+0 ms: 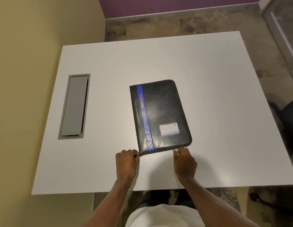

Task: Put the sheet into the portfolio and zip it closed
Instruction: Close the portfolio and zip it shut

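A black portfolio (pixel 160 116) with a blue stripe, gold lettering and a small label card lies closed and flat on the white table (pixel 208 79). My left hand (pixel 127 163) is curled at its near left corner, pinching the end of the zipper there. At the near edge, toward the right corner, my right hand (pixel 185 162) pinches a small metal zipper pull. No sheet is in sight.
A grey cable hatch (pixel 74 106) is set into the table at the left. A yellow wall runs along the left side. A dark chair (pixel 288 122) stands off the table's right edge, over patterned floor.
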The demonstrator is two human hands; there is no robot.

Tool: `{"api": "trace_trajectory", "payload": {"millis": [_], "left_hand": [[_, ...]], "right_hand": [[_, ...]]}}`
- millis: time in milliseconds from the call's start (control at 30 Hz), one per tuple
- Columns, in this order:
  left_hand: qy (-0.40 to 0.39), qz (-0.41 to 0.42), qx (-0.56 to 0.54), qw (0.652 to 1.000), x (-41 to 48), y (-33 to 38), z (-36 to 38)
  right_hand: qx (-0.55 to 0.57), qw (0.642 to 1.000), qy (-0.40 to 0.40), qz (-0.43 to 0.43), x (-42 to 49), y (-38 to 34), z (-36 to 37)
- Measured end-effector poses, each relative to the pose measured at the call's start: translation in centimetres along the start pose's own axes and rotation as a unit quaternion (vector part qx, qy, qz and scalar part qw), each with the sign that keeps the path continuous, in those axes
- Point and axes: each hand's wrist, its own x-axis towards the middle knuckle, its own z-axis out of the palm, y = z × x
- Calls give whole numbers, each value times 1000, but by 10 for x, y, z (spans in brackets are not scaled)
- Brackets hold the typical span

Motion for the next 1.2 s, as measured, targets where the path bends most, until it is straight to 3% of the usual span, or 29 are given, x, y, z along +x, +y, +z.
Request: {"api": "trace_trajectory", "payload": {"millis": [100,200,333,500,633,967,1200], "left_hand": [[33,62,20,997,-4,20,4],[-2,199,37,979,14,62,6],[-130,306,85,939,52,128,16],[-178,411,252,858,92,178,24],[-199,445,295,822,107,186,27],[-210,470,290,807,117,196,16],[-202,480,289,803,113,190,18]], "right_hand": [[19,1000,-3,-6,3,8,-3],[33,999,-15,-10,2,8,-2],[32,999,-37,-20,1,9,1],[53,997,-44,-16,6,11,5],[53,998,-37,-16,7,15,7],[11,1000,-11,2,16,29,-4],[88,995,41,30,52,60,-21]]}}
